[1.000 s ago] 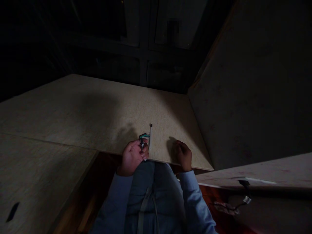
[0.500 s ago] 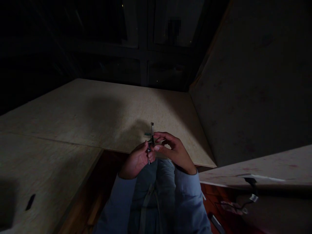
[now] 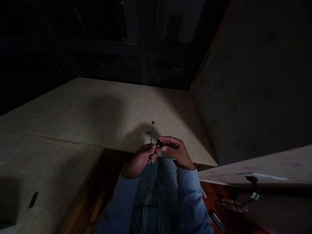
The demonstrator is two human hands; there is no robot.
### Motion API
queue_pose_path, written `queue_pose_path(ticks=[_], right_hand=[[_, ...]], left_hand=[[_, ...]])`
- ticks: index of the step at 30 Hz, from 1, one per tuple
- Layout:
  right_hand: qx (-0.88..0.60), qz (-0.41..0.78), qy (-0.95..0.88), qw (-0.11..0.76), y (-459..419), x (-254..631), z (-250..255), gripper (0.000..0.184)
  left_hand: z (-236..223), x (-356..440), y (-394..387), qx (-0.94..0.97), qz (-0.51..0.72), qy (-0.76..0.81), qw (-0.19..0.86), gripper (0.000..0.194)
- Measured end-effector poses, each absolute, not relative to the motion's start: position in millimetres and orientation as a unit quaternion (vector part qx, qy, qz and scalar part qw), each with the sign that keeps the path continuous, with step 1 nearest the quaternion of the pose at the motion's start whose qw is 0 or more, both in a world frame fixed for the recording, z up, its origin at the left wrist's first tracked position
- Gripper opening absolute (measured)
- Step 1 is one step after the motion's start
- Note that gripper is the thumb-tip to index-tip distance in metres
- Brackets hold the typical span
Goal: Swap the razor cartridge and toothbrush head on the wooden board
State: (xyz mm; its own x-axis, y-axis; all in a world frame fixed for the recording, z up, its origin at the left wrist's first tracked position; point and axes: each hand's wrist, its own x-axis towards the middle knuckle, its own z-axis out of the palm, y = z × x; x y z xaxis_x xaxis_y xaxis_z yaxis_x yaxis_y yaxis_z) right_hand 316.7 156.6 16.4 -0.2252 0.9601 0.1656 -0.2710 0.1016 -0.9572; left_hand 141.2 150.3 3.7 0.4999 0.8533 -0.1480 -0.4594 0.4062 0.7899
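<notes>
My left hand [image 3: 141,160] pinches a small dark part [image 3: 159,143] in front of my lap; it is too dim to tell its kind. A thin grey strip [image 3: 149,160] sticks out below my left fingers. My right hand [image 3: 177,151] is closed with thumb and fingertips at the other side of the same dark part. Just beyond the hands, a thin rod with a dark tip [image 3: 153,123] lies on the pale board [image 3: 131,107]. A small flat dark piece [image 3: 148,133] rests beside it on the left.
A second pale surface [image 3: 60,159] on the left carries a black strip [image 3: 33,199] and a dark block [image 3: 8,201]. On the right rises a patterned panel [image 3: 248,97]. A black cable [image 3: 253,187] and a grey bar [image 3: 217,222] are low at right.
The dark part has tilted and moved slightly right and down between my hands. My right fingers have come closer together around it.
</notes>
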Motion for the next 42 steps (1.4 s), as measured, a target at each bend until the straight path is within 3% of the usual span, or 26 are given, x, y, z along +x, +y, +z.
queue_pose_path(ticks=[12, 21, 24, 26, 30, 34, 42], right_hand=[[-0.299, 0.602, -0.462, 0.579, 159.7, 315.0, 7.5, 0.051], [-0.340, 0.556, -0.426, 0.628, 164.6, 328.0, 0.8, 0.049], [-0.353, 0.534, -0.394, 0.660, 166.8, 333.8, -2.3, 0.043], [-0.366, 0.519, -0.375, 0.675, 167.2, 337.8, -4.7, 0.040], [-0.395, 0.503, -0.353, 0.683, 167.0, 345.0, -10.4, 0.038], [-0.405, 0.503, -0.344, 0.681, 168.3, 351.4, -17.2, 0.036], [-0.418, 0.515, -0.317, 0.677, 170.2, 359.2, -25.1, 0.034]], left_hand=[[11.2, 150.4, 147.8, 0.355, 0.427, 0.298, 0.777, 0.044], [-14.8, 176.9, 167.8, 0.408, 0.494, 0.403, 0.654, 0.056], [-25.1, 192.2, 182.0, 0.456, 0.455, 0.441, 0.625, 0.047], [-29.4, 201.9, 193.0, 0.501, 0.411, 0.491, 0.583, 0.034], [-29.8, 217.1, 214.2, 0.610, 0.333, 0.599, 0.399, 0.018], [-24.1, 226.1, 229.5, 0.671, 0.237, 0.650, 0.266, 0.018], [-26.9, 224.2, 246.9, 0.698, 0.168, 0.666, 0.201, 0.024]])
